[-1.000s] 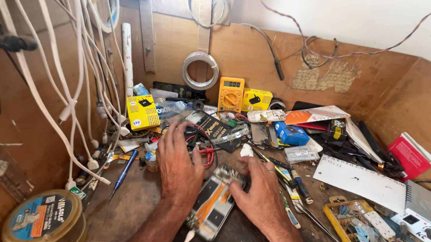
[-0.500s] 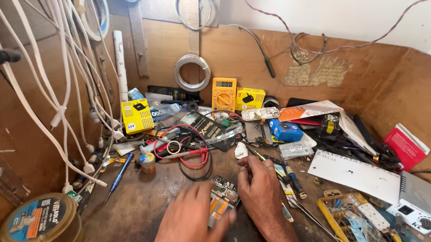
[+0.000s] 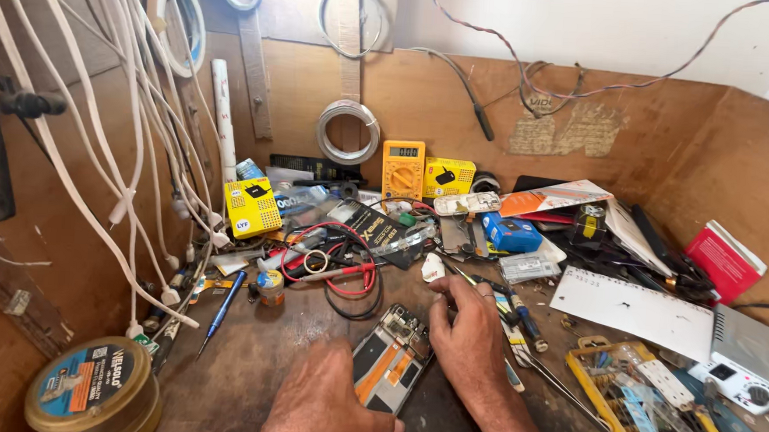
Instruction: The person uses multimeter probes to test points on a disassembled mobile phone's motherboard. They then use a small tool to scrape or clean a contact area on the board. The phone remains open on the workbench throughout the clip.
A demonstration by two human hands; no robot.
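Opened phone (image 3: 392, 358) lies flat on the worktop (image 3: 245, 375), near the front edge, between the two hands – back cover off, board and orange flex ribbons showing.

Handling, my read: light, thin, rigid frame, but everything inside is fragile. Exposed board at the top end and the ribbons down the middle should not take pressure or be snagged. Best hold looks like the long side edges of the frame, pinched lightly; flat pressure only on the lower end, away from the connectors. Bare metal could slide on the dusty wood, so one hand pinning it makes sense.

Left hand (image 3: 326, 406): palm down, low in frame, thumb stretched across to the lower end of the phone and touching it – steadying, not gripping. Other fingers spread and resting loose on the wood.

Right hand (image 3: 470, 339): knuckles up, wrist coming in from the lower right, fingers curled in at the phone's upper right corner. Fingertips hidden under the hand, so I cannot tell if they pinch a small part or tool or just press on the frame.

Red test leads (image 3: 334, 266) and a blue screwdriver (image 3: 223, 308) lie nearby, untouched.
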